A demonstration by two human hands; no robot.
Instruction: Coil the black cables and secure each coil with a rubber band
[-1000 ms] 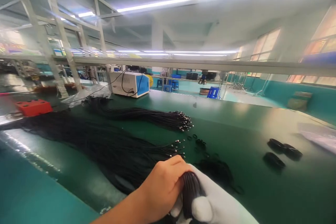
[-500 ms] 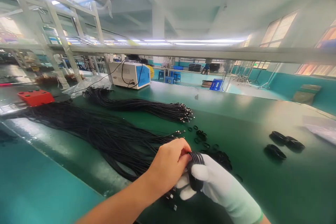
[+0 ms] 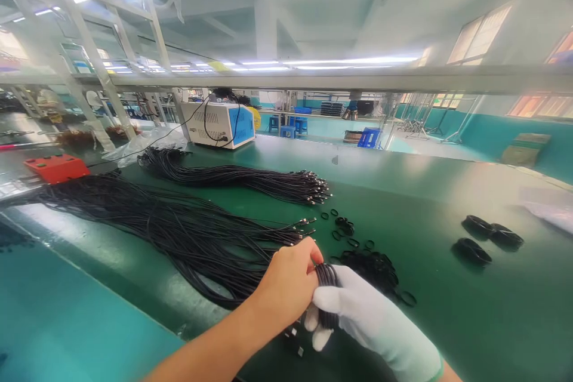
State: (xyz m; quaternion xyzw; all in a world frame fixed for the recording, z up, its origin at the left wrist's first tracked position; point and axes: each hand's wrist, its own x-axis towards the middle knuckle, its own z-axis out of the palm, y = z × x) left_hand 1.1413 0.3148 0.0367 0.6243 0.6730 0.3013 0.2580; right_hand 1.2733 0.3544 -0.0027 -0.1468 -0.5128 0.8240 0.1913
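My bare left hand [image 3: 286, 286] and my white-gloved right hand [image 3: 358, 316] meet over the green table [image 3: 425, 191]. Both are closed on a coiled black cable bundle [image 3: 326, 286] held upright between them. The left hand's fingers pinch the coil's top, and the gloved fingers wrap round its lower part. A large heap of loose black cables [image 3: 179, 233] with metal tips lies just left of the hands. A pile of small black rubber bands [image 3: 371, 265] lies just beyond the hands.
A second cable bundle [image 3: 250, 178] lies farther back. Three finished black coils [image 3: 486, 237] rest at the right. A white and blue machine [image 3: 219, 125] stands at the back, and a red box [image 3: 56, 167] at the far left. Clear plastic wrap [image 3: 143, 146] lies near the machine.
The view tipped down a little, so the hands sit higher in the picture. The coil turned in my hands, and the gloved fingers shifted round its lower part.
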